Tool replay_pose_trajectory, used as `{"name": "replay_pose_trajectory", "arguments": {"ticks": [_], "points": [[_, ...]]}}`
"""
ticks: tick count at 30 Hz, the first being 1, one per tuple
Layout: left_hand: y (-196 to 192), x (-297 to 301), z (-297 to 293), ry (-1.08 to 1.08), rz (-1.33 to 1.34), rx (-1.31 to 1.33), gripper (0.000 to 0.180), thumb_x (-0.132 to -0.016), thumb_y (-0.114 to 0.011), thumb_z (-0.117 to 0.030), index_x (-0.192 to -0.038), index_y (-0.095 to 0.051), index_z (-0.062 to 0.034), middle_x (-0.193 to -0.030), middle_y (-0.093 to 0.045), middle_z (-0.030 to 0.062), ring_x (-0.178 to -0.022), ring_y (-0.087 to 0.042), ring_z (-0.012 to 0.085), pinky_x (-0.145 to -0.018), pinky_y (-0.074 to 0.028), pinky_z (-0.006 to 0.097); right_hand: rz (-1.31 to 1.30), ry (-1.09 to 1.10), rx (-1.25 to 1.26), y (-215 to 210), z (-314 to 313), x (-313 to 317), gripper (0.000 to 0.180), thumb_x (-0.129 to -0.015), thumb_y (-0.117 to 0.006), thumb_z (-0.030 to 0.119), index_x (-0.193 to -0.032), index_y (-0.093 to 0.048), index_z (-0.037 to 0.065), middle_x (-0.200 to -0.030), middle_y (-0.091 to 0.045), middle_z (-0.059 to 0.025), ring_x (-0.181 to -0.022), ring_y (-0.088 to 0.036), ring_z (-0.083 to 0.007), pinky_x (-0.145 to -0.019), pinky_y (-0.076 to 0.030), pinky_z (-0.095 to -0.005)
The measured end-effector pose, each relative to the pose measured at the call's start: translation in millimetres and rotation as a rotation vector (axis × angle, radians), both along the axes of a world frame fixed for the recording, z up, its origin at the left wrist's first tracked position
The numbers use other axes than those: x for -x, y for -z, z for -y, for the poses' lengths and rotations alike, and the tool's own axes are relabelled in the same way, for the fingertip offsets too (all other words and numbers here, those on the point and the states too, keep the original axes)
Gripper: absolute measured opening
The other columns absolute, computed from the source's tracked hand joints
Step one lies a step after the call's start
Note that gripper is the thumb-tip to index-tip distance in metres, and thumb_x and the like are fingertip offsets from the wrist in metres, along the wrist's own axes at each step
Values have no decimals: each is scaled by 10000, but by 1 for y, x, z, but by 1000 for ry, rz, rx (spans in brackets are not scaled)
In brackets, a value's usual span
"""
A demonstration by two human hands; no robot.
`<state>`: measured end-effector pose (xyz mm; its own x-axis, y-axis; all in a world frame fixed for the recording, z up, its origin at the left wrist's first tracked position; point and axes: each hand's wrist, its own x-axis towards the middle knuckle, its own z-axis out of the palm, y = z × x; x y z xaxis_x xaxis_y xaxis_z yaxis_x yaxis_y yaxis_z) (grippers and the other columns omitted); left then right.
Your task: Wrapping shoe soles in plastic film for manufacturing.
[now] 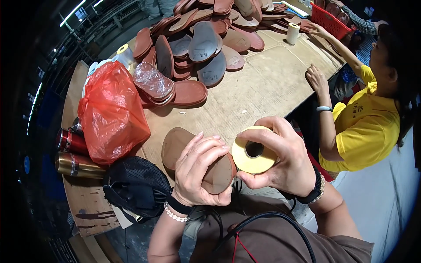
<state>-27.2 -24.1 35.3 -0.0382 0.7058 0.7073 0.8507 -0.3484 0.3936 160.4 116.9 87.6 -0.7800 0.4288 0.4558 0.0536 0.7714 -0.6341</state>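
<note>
My left hand is wrapped over a brown shoe sole, fingers across its middle and thumb along its near end. In my right hand is a roll of pale yellow tape or film, gripped round its rim with the hollow core facing up. The roll's left side touches or nearly touches the sole's edge, just beside my left fingertips. Part of the sole is hidden under my left hand. A large heap of reddish-brown and grey soles lies farther off on the cardboard-covered table.
At the left stand a red plastic bag, a gold flask, a red flask and a black mesh bag. A clear-wrapped sole lies beside the heap. Another roll, a red basket and a co-worker in yellow are at right.
</note>
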Motion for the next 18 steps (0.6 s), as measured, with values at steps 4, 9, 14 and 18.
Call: {"name": "replay_pose_trajectory", "arguments": {"ticks": [4, 9, 14, 18], "points": [[0, 2, 1, 18, 35, 16, 633, -801, -707, -492, -1218, -679, -17, -1144, -716, 172, -1106, -716, 360, -1078, -489, 540, 15, -25, -4, -1, -5, -2, 575, -603, -921, 235, -1133, -735, 114, -1083, -641, -139, -971, -684, -304, -860, -560, -374], [-1, 6, 2, 51, 77, 17, 645, -791, -708, -506, -1199, -691, -7, -1135, -723, 180, -1129, -715, 375, -1086, -485, 555, 23, -127, 53, -1, -12, -4, 581, -676, -922, 284, -1185, -699, 114, -1060, -620, -148, -978, -621, -322, -879, -518, -398], [-2, 6, 3, 46, 89, 16, 652, -799, -700, -514, -1201, -694, -2, -1142, -725, 186, -1138, -714, 381, -1086, -486, 558, -10, -41, -12, 2, -11, 0, 522, -700, -921, 286, -1134, -714, 86, -1032, -625, -135, -958, -612, -300, -849, -514, -387], [0, 7, 4, 45, 96, 11, 649, -800, -699, -515, -1194, -699, 1, -1142, -725, 188, -1139, -713, 384, -1087, -485, 559, -15, -13, -19, 1, -8, 5, 498, -702, -918, 272, -1111, -711, 78, -1012, -618, -131, -944, -604, -300, -834, -511, -389]]}}
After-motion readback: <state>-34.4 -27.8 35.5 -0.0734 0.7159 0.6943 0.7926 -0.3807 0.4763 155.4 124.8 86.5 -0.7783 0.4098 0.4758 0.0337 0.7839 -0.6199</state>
